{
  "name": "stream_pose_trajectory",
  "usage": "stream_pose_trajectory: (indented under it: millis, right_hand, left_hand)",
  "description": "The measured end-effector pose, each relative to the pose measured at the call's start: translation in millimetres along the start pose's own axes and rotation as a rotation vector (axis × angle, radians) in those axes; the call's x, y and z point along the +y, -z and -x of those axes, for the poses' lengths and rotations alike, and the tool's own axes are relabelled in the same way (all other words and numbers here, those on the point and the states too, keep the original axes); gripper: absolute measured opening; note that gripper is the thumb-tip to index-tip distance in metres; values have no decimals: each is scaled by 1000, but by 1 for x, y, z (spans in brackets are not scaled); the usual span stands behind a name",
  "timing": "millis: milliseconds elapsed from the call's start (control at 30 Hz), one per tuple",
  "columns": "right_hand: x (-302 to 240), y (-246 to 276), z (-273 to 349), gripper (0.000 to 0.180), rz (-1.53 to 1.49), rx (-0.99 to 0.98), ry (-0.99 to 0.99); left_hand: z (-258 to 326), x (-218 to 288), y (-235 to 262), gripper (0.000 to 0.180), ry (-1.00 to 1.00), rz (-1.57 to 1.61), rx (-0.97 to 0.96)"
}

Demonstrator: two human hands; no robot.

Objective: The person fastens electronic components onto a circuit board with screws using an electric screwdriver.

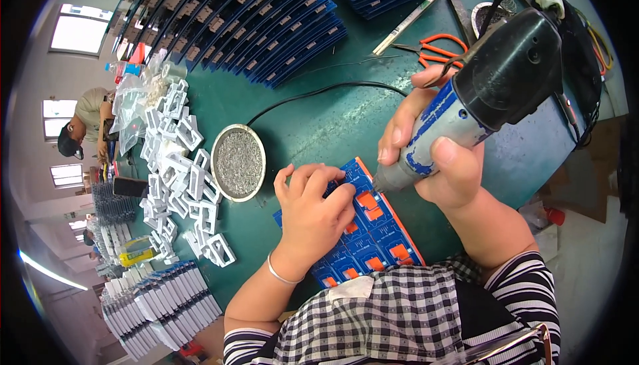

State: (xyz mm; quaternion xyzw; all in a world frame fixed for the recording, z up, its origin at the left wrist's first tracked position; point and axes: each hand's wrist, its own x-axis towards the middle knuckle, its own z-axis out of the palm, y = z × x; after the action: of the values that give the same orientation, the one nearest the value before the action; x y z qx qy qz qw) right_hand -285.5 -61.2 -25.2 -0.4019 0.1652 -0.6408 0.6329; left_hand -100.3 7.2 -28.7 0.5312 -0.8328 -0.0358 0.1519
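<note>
Green-topped bench [319,125] here, pretty crowded. Take the round metal dish of screws [238,162] as the middle: white plastic frames [178,165] heaped just left of it, fanned blue circuit boards [253,18] well above, orange-handled pliers [436,48] far upper right, a blue board panel with orange parts [373,232] lower right, and stacked white-edged boards [160,308] below left.

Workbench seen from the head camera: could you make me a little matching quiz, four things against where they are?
Things:
1. Electric screwdriver
2. Round dish of screws
3. Orange-handled scissors
4. White plastic frames

Places:
A. Piled left of the dish
B. Gripped in the right hand
C. Far side of the table, behind the screwdriver
D. Just left of the left hand, which presses on the blue board

Pairs: 1-B, 2-D, 3-C, 4-A
</note>
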Motion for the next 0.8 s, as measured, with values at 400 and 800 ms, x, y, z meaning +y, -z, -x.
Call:
stream_pose_trajectory:
  millis: [400,800]
  right_hand:
    - [-4,-1,-3,57,-71,83,38]
    - [-3,-50,-4,63,292,-380,-10]
  left_hand:
    - [11,-12,4,15,64,383,161]
    - [64,-27,21,3,671,1476,92]
